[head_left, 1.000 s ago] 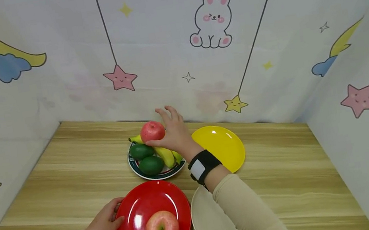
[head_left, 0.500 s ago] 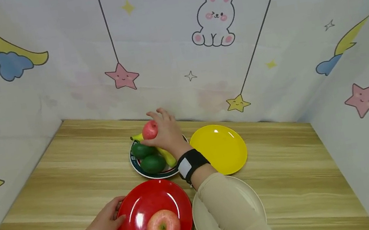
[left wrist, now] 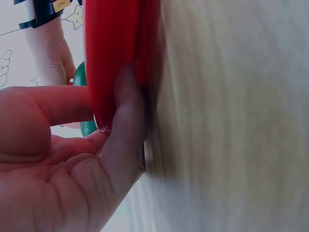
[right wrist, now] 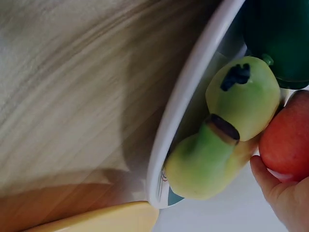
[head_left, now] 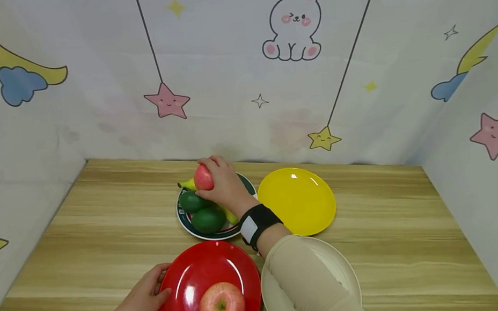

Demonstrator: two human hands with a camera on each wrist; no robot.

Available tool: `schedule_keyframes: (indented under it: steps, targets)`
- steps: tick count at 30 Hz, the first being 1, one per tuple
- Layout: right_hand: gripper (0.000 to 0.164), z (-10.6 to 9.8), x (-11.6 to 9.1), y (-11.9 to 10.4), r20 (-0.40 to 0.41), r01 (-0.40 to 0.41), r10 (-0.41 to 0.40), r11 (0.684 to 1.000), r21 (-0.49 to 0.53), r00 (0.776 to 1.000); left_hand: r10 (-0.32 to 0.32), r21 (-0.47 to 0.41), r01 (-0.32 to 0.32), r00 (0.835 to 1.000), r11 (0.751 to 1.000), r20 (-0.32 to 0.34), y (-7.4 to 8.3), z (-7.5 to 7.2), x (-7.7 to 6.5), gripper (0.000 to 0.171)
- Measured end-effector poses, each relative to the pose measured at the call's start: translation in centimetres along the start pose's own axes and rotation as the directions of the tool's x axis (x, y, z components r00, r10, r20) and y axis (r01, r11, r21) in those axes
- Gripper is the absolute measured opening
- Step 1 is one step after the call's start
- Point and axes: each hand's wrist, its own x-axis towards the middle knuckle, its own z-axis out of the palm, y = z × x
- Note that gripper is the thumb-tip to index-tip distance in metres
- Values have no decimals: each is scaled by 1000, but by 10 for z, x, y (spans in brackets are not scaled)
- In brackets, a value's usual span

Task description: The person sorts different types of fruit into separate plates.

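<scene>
My right hand (head_left: 227, 186) grips a small red apple (head_left: 203, 177) over the dark-rimmed dish (head_left: 186, 225) at the back, fingers over its far side and thumb on the near side. In the right wrist view, a fingertip presses against the red apple (right wrist: 287, 137). Beside it in the dish lie green avocado-like fruits (head_left: 208, 220) and bananas (head_left: 187, 185), partly covered by the hand. My left hand (head_left: 142, 298) pinches the rim of the red plate (head_left: 178, 297), thumb on top and fingers beneath. A larger pink apple (head_left: 222, 308) sits on that plate.
A yellow plate (head_left: 296, 201) stands right of the fruit dish. Nearer, a beige plate (head_left: 344, 279) lies beside the red one, partly under the right forearm. Printed cloth walls (head_left: 212, 47) enclose the wooden table (head_left: 399, 240) at the back and sides.
My right hand's spread fingers have come down and closed round the small red apple. The left hand stays on the red plate's rim, and the head view has shifted slightly.
</scene>
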Motion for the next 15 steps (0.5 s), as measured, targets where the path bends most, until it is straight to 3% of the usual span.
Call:
schedule_keyframes:
  steps: [15]
  targets:
    - [78, 2, 1, -1, -31, -36, 38, 996, 83, 999, 0, -4, 0, 1000, 1000, 12, -2, -1, 1, 54]
